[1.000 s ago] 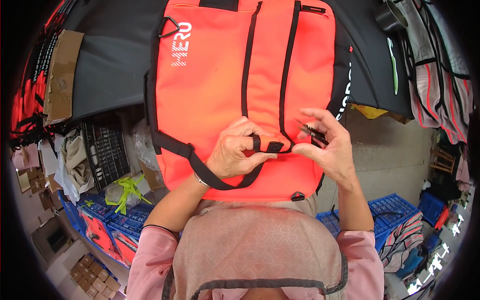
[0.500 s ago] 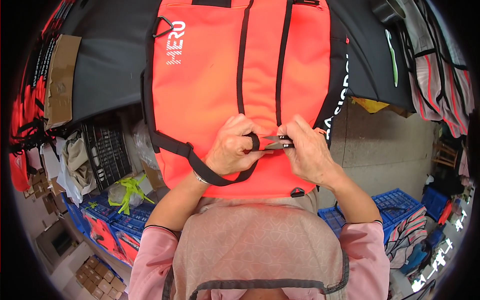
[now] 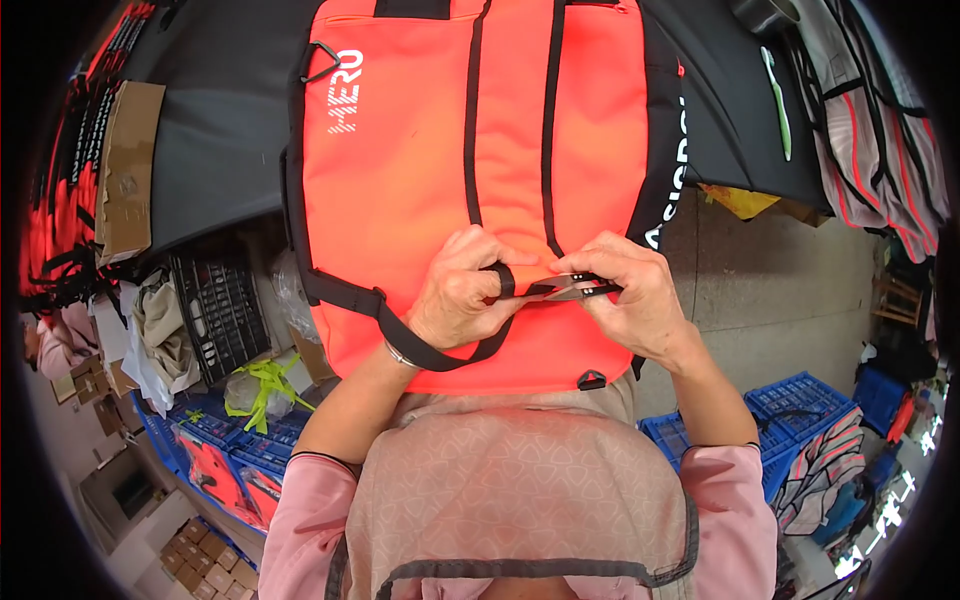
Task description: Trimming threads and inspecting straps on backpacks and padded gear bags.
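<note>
Right now a big bright orange cloth bag with black straps [image 3: 480, 180] lies flat on the dark desk [image 3: 220, 150]. Low on the bag, the left hand [image 3: 455, 300] has its grip closed on a black strap loop [image 3: 500, 285]. Just right of that, the right hand [image 3: 630, 295] has its grip closed on small black and silver snips [image 3: 570, 289], whose tips touch the loop.

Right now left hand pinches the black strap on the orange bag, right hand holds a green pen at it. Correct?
Not quite. The left hand does pinch the black strap on the orange bag, but the right hand holds small snips, not a green pen. The head view shows it.
</note>
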`<state>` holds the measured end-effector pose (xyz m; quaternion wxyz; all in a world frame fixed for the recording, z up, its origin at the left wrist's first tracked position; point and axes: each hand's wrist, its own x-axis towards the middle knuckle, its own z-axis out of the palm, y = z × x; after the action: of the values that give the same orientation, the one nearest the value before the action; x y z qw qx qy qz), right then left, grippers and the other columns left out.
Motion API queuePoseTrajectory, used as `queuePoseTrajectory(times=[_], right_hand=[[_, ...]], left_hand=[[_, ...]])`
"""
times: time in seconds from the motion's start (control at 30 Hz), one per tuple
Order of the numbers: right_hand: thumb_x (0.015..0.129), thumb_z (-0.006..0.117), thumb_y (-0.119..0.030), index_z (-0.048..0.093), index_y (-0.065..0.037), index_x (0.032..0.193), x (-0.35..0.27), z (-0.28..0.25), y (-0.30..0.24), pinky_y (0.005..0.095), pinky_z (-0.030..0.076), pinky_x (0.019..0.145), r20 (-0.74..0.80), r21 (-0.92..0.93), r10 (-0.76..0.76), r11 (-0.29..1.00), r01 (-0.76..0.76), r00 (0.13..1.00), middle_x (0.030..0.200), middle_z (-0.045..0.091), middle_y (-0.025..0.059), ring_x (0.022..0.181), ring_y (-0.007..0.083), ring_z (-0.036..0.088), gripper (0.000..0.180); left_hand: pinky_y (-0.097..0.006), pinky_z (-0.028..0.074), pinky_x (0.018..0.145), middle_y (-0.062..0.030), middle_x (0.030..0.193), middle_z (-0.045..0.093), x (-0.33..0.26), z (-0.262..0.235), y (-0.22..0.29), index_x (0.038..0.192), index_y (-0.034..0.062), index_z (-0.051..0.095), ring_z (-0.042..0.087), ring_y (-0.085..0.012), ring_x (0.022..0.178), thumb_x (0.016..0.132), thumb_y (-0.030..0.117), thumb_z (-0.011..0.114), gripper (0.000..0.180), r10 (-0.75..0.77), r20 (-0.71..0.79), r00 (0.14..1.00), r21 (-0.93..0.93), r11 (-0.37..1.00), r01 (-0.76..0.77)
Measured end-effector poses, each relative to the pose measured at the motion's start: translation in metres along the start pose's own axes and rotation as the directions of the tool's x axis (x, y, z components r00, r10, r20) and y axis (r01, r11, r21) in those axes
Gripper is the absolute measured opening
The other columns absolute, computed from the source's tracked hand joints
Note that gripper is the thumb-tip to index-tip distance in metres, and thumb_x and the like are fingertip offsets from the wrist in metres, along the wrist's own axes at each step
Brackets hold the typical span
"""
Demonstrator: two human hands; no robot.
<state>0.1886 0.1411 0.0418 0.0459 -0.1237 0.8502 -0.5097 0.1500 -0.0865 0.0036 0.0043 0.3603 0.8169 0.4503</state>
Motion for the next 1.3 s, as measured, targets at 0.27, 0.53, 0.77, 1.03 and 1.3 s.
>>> queuePoseTrajectory(times=[0.27,0.53,0.77,1.03,1.3], right_hand=[[0.063,0.071,-0.001,0.063,-0.005,0.087,0.004,0.003,-0.002,0.0337,0.049,0.055,0.087,-0.356,-0.31,0.878,0.32,0.947,0.078,0.054,0.0046,0.064,0.0207,0.062,0.025],[0.065,0.074,-0.012,0.055,-0.005,0.087,0.008,0.012,0.0,0.0346,0.048,0.055,0.134,-0.518,-0.381,0.76,0.392,0.915,0.077,0.047,0.0071,0.066,0.0218,0.059,0.029],[0.075,0.073,0.001,0.059,-0.002,0.092,0.019,-0.027,0.03,0.0305,0.044,0.057,-0.535,-0.246,-0.091,0.968,-0.051,0.84,0.081,0.051,0.0056,0.063,0.0181,0.052,0.022],[0.073,0.06,0.014,0.066,-0.003,0.105,0.003,-0.016,0.004,0.0265,0.051,0.066,-0.259,0.112,0.069,0.993,-0.041,0.963,0.096,0.057,0.0077,0.073,0.0136,0.058,0.037],[0.063,0.066,0.01,0.071,-0.009,0.106,0.008,0.005,-0.015,0.0327,0.053,0.057,-0.083,-0.179,-0.377,0.916,0.358,0.923,0.098,0.067,0.007,0.065,0.0182,0.067,0.047]], left_hand=[[-0.037,0.045,0.067,-0.0047,0.093,0.067,0.0,0.001,-0.002,0.059,0.0034,0.059,0.059,-0.0243,0.08,0.06,0.006,0.083,0.024,0.052,0.013,0.999,0.053,0.997,-0.052],[-0.036,0.045,0.068,-0.0042,0.094,0.067,0.001,0.0,-0.004,0.062,0.0039,0.063,0.059,-0.024,0.08,0.061,0.012,0.085,0.023,0.093,0.032,0.995,0.059,0.994,-0.094],[-0.035,0.046,0.071,-0.0039,0.093,0.07,-0.005,0.002,-0.006,0.094,0.0116,0.079,0.059,-0.0223,0.077,0.065,0.008,0.087,0.03,0.003,0.027,1.0,0.043,0.999,-0.004],[-0.032,0.045,0.076,-0.0063,0.093,0.064,0.005,-0.004,0.004,0.102,0.0002,0.071,0.057,-0.0158,0.084,0.095,0.024,0.065,0.026,-0.341,0.041,0.939,-0.495,0.809,0.315],[-0.031,0.046,0.092,-0.0109,0.108,0.065,0.017,-0.004,0.009,0.116,-0.0046,0.062,0.059,-0.0178,0.099,0.108,0.029,0.038,0.042,-0.38,0.133,0.915,-0.57,0.726,0.385]])
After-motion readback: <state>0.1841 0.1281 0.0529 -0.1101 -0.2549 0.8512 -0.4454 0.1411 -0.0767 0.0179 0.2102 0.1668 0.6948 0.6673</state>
